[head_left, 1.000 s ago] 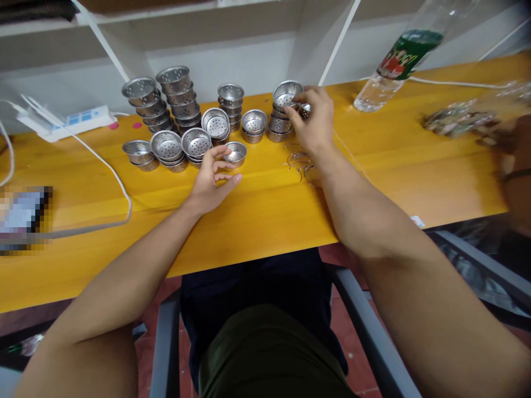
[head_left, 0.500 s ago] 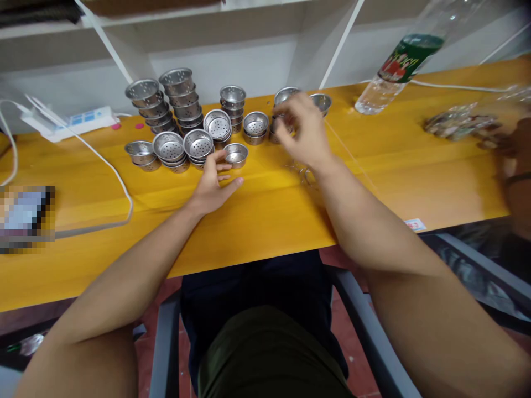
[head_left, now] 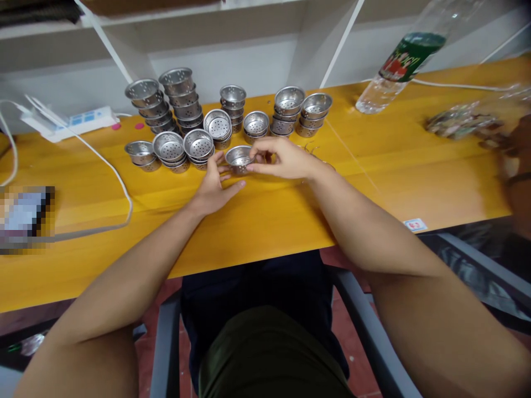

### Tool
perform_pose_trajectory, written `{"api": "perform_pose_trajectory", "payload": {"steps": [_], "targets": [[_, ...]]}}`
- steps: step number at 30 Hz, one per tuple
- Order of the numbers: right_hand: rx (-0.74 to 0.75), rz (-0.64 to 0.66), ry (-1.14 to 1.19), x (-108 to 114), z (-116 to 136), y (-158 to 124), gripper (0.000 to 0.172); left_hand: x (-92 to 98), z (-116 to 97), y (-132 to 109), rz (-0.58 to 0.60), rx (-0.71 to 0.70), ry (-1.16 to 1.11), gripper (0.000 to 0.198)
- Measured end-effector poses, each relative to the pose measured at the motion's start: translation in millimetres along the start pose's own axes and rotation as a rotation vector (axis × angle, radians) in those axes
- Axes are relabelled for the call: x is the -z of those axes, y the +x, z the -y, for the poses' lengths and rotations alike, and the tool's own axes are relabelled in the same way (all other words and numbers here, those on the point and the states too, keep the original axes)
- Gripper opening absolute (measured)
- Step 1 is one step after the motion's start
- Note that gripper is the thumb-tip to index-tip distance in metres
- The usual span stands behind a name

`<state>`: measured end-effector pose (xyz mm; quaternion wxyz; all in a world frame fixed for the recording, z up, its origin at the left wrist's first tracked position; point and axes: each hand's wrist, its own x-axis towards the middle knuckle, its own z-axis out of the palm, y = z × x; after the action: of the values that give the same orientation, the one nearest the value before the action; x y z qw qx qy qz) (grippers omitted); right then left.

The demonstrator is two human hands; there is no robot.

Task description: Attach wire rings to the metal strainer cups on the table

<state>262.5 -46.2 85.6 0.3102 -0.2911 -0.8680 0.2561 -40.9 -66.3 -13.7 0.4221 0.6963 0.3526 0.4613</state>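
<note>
A small perforated metal cup (head_left: 237, 160) is at the near middle of the table, between my two hands. My right hand (head_left: 282, 158) pinches its right rim between thumb and fingers. My left hand (head_left: 215, 188) is open at the cup's left side, thumb and fingers apart; whether the fingertips touch it I cannot tell. Just behind the left fingers is a short stack of cups (head_left: 198, 145). Beyond my right hand stand two more stacks, the left one (head_left: 289, 102) and the right one (head_left: 316, 106).
Taller cup stacks (head_left: 176, 83) stand at the back left. A power strip (head_left: 89, 121), white cable (head_left: 112, 171) and pixelated phone (head_left: 25, 213) lie to the left. A water bottle (head_left: 398, 72) stands back right, near plastic-wrapped items (head_left: 460, 120) and another person's arm (head_left: 518, 166).
My right hand has come from the back right stacks down and left to the small cup. That cup sits slightly further right and nearer. My left hand has hardly moved.
</note>
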Motion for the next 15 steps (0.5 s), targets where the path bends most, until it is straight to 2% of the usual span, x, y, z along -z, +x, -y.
{"api": "perform_pose_trajectory", "payload": {"steps": [2,4,8,11,13,15], "targets": [[0.083,0.067,0.094,2,6,-3,0.045,-0.5,-2,1,0.026,-0.02,-0.015,0.115],[0.136,0.104,0.142,2,10,-4,0.039,-0.2,-7,1,0.046,-0.041,-0.006,0.109],[0.112,0.128,0.152,6,9,-4,0.036,3.1,-17,3,0.053,-0.031,0.021,0.095],[-0.016,0.035,0.06,22,-4,-9,0.039,7.1,-20,4,0.036,-0.01,0.043,0.098],[-0.156,-0.069,-0.125,38,-21,-17,0.032,9.9,-19,4,0.032,-0.004,0.076,0.1],[-0.311,-0.092,-0.343,55,-46,-29,0.022,12.0,-19,5,0.035,0.001,0.113,0.1]]}}
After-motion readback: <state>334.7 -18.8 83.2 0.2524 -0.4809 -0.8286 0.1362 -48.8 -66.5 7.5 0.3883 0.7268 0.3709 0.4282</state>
